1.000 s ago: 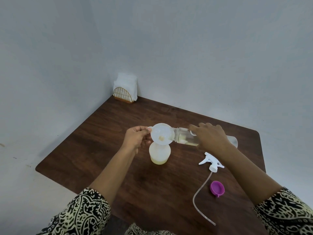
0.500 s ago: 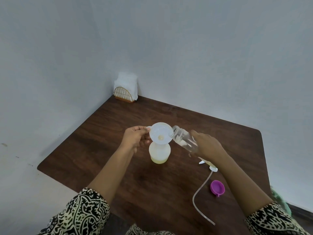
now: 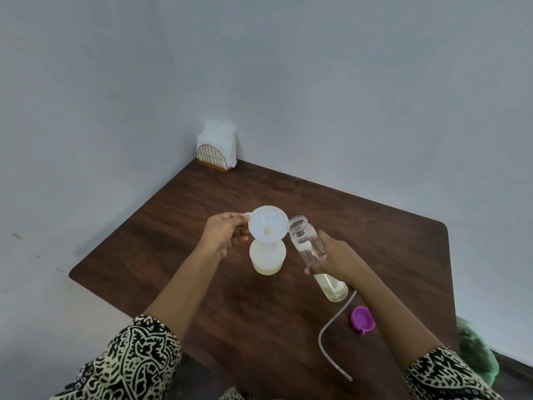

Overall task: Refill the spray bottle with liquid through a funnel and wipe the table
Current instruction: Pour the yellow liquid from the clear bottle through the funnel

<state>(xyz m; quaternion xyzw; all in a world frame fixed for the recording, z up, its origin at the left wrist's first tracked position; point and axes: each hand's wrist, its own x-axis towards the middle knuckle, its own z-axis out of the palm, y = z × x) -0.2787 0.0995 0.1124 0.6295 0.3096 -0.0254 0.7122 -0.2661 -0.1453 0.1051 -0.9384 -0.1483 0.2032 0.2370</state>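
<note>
Left hand (image 3: 223, 236) pinches funnel (image 3: 268, 224) tab — right hand (image 3: 339, 259) grips bottle (image 3: 310, 249)

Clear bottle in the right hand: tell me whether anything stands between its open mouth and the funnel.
Nothing visible does. The clear bottle, held mouth-up in the right hand, has its mouth right beside the funnel rim. The left hand pinches the funnel's tab on the opposite side.

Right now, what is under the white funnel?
The spray bottle stands under the funnel, with pale yellow liquid at its bottom. The funnel covers the bottle's neck, so it cannot be seen.
</note>
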